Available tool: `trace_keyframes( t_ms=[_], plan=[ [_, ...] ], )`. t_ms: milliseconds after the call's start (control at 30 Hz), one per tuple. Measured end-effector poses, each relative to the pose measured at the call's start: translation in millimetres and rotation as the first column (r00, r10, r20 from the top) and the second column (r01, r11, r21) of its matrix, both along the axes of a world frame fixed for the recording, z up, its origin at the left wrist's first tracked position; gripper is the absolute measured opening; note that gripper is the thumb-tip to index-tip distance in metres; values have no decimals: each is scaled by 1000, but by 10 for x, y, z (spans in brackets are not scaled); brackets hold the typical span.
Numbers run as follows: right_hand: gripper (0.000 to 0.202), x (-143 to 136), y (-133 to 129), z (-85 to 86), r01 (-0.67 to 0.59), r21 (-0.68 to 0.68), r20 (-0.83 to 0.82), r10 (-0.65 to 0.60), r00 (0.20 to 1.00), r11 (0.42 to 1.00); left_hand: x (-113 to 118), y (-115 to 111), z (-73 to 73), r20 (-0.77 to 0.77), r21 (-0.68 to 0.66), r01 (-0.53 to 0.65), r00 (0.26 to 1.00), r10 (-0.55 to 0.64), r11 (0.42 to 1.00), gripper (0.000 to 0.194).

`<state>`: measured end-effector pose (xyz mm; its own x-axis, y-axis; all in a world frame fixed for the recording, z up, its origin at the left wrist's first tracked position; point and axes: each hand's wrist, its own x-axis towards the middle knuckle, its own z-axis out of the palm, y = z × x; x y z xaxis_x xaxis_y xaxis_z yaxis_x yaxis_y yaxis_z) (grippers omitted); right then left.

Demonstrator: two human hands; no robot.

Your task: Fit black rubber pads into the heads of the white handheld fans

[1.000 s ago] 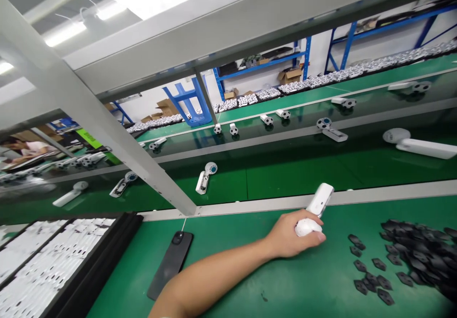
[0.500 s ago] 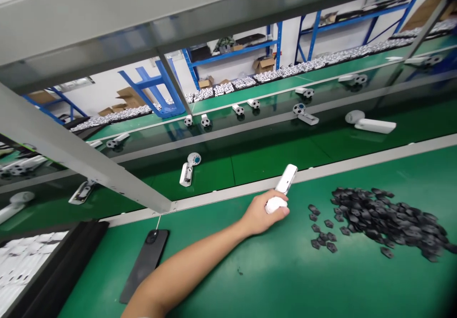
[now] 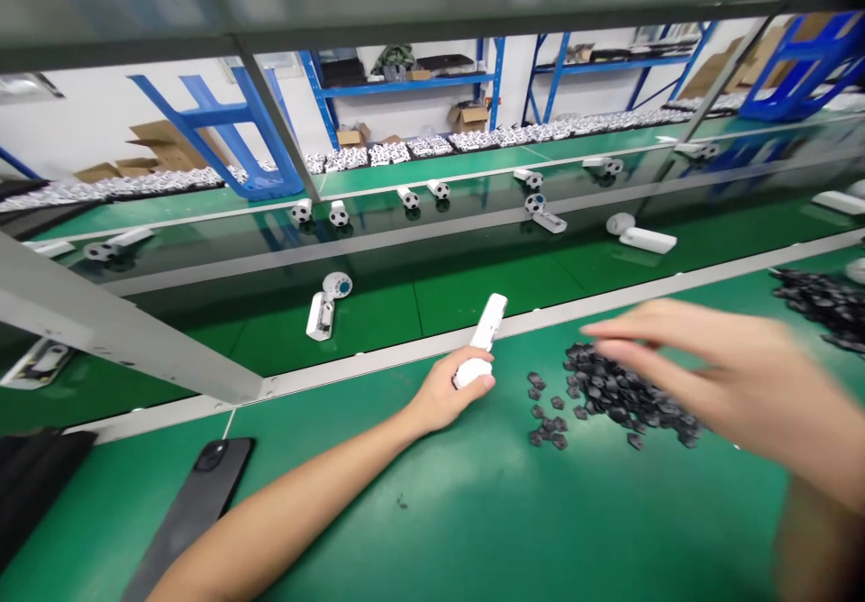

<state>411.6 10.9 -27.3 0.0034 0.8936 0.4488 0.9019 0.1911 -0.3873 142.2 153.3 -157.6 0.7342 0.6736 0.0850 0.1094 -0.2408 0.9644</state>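
Note:
My left hand [image 3: 439,392] is closed around the rounded head of a white ball-headed device [image 3: 473,372]; its long flat body [image 3: 489,321] points up and away past the metal rail. Blurred by motion, my right hand [image 3: 703,368] hangs over a heap of small black five-sided pieces [image 3: 635,399]. Its thumb and forefinger point left, their tips close together; whether anything is between them cannot be made out. Several loose black pieces [image 3: 549,426] lie between the heap and my left hand.
A black phone [image 3: 195,503] lies on the green table at left, near a grey post [image 3: 162,341]. Beyond the rail [image 3: 378,363], a green belt carries similar white devices [image 3: 321,315], several with football-patterned heads. Another black heap [image 3: 821,305] is at far right.
My right hand has come into view from the right, over the black pieces. The view has swung right, while my left hand still holds the white device.

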Motion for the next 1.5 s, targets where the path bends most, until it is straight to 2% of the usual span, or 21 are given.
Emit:
trace_keyframes(
  t_ms=[67,133,233,333,433,533,667,733,833,900,1000,1133,1200,1367,1500],
  plan=[
    [17,-2,153,-176,-86,-266,55,104,993,960,-9,4,19,13,8,-9,1000,9,1000,46],
    [19,-23,312,-448,-82,-442,49,116,992,893,-15,11,30,21,25,-7,1000,7,1000,53],
    [14,-64,450,-830,-1,-466,77,41,996,885,-21,23,24,21,50,9,1000,-10,999,57],
    [12,-90,477,-1017,97,-447,167,-24,986,889,-28,33,11,23,28,13,1000,-13,1000,55],
    [11,-103,492,-1062,77,-448,161,-4,987,891,-42,37,17,55,-32,24,998,-22,999,49],
    [11,-125,535,-1104,-6,-461,40,28,999,887,-56,45,34,99,-89,44,994,-35,995,46],
    [15,-189,600,-1220,-2,-367,-72,-27,997,930,-57,63,24,114,-114,30,993,-17,993,47],
    [16,-219,613,-1260,-18,-352,-111,-23,994,936,-49,71,-5,133,-125,10,991,7,992,63],
    [16,-221,599,-1256,-107,-391,-171,42,984,914,-32,79,-64,183,-172,2,983,30,985,99],
    [18,-182,581,-1229,-128,-396,-188,56,981,909,-22,86,-95,193,-182,2,981,34,983,108],
    [19,-91,566,-1206,-87,-382,-167,24,986,920,-16,98,-114,172,-157,-25,984,52,987,98],
    [23,-26,577,-1239,-93,-392,-113,52,992,915,-23,109,-102,105,-117,-67,991,80,991,63],
    [25,-42,588,-1264,-105,-394,-90,76,993,913,-26,110,-97,91,-114,-85,991,96,990,54],
    [22,-131,625,-1283,-113,-352,-48,103,994,929,-23,114,-97,113,-139,-90,988,106,986,53],
    [23,-240,640,-1225,-103,-297,-60,89,994,949,-17,98,-74,109,-118,-79,990,92,990,52]
  ],
)
